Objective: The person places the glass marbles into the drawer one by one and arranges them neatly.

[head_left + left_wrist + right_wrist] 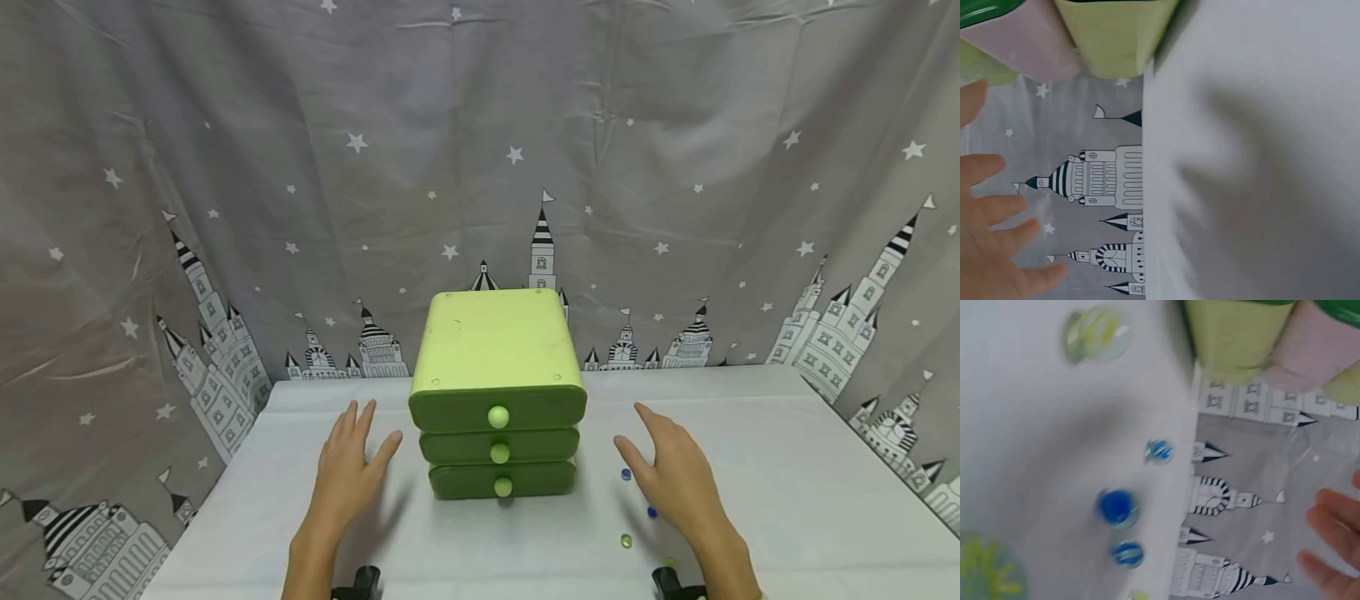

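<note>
A small green cabinet (498, 342) with three stacked drawers stands on the white table, each dark green front bearing a round light green knob (498, 417). The drawers look closed. To its left, my left hand (347, 471) hovers over the table with fingers spread, holding nothing. My right hand (675, 467) is on the other side, also empty, its thumb apart from the fingers. Below and beside the right hand lie several glass marbles, including a blue marble (626, 474) and a yellow-green marble (626, 541). The right wrist view shows a deep blue marble (1117, 507) close up.
The white tabletop (795, 483) extends to both sides of the cabinet. Behind it hangs a grey curtain (420, 167) printed with stars and castles. In the left wrist view, a pink section (1029, 44) of the cabinet shows between green ones.
</note>
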Available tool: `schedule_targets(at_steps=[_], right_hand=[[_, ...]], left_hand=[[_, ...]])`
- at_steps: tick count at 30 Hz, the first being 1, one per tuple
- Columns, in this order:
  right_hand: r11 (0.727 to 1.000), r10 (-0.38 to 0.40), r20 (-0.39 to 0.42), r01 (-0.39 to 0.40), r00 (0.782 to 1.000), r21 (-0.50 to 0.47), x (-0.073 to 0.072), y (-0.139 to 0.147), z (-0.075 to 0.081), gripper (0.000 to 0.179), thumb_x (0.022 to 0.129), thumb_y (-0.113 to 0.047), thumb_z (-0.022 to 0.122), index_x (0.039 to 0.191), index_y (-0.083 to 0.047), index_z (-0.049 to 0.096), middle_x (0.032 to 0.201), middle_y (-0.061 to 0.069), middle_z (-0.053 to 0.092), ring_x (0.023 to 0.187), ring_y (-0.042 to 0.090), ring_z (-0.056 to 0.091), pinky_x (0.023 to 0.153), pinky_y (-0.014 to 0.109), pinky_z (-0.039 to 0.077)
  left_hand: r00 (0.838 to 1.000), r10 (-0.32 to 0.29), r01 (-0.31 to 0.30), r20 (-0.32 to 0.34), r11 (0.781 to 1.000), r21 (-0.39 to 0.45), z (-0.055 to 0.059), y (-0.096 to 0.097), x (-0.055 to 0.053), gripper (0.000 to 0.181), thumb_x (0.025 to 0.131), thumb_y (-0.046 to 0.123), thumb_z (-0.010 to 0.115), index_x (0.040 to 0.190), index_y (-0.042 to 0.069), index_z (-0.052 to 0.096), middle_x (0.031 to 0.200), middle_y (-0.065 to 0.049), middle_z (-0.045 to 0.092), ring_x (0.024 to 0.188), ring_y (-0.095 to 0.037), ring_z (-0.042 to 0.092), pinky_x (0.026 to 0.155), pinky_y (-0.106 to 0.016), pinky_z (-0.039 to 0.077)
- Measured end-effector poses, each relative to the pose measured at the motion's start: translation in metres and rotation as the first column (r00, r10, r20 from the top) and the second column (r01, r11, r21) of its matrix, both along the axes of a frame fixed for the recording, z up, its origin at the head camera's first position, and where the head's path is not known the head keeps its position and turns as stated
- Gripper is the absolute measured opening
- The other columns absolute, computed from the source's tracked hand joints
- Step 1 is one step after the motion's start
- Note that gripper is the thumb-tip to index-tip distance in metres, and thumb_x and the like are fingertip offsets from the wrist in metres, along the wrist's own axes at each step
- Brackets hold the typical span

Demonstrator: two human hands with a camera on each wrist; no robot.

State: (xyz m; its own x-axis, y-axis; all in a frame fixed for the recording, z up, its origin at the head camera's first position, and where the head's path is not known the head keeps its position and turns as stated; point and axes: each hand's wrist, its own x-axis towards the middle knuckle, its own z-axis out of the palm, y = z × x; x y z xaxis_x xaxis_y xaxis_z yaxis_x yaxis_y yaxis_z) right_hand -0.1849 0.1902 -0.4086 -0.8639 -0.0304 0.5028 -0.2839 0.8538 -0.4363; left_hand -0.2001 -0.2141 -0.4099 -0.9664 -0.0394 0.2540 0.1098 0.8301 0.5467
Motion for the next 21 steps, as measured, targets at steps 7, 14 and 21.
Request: schedule_targets(at_steps=[7, 14, 21], right_hand=[[0.985, -0.008, -0.308, -0.046, 0.951, -0.168, 0.005, -0.015, 0.011, 0.026, 0.086, -0.008, 0.072, 0.109, 0.002, 0.07, 0.081, 0.006, 0.07, 0.075, 0.023, 0.068, 0.057, 0.035, 0.049], [0.96, 0.078, -0.424, -0.183, 0.902, -0.211, 0.014, -0.032, 0.023, 0.024, 0.082, -0.001, 0.072, 0.106, 0.0, 0.072, 0.08, 0.0, 0.069, 0.071, 0.017, 0.067, 0.058, 0.021, 0.047], [0.904, 0.192, -0.451, -0.336, 0.872, -0.265, 0.027, -0.056, 0.034, 0.031, 0.082, 0.004, 0.071, 0.112, -0.001, 0.07, 0.086, -0.005, 0.069, 0.077, 0.012, 0.065, 0.077, 0.018, 0.047]], left_hand=[[0.986, 0.036, 0.004, -0.162, 0.969, 0.246, 0.008, 0.002, 0.004, 0.061, 0.103, 0.04, 0.049, 0.151, 0.005, 0.038, 0.155, -0.02, 0.033, 0.141, -0.04, 0.03, 0.11, -0.059, 0.023], [0.97, 0.053, 0.031, -0.239, 0.941, 0.336, 0.013, 0.004, 0.009, 0.053, 0.105, 0.033, 0.047, 0.149, 0.005, 0.042, 0.145, -0.023, 0.046, 0.133, -0.041, 0.041, 0.107, -0.058, 0.03], [0.962, 0.013, 0.098, -0.271, 0.915, 0.392, 0.019, 0.008, 0.01, 0.051, 0.106, 0.032, 0.044, 0.15, 0.007, 0.041, 0.147, -0.019, 0.045, 0.134, -0.038, 0.042, 0.108, -0.055, 0.03]])
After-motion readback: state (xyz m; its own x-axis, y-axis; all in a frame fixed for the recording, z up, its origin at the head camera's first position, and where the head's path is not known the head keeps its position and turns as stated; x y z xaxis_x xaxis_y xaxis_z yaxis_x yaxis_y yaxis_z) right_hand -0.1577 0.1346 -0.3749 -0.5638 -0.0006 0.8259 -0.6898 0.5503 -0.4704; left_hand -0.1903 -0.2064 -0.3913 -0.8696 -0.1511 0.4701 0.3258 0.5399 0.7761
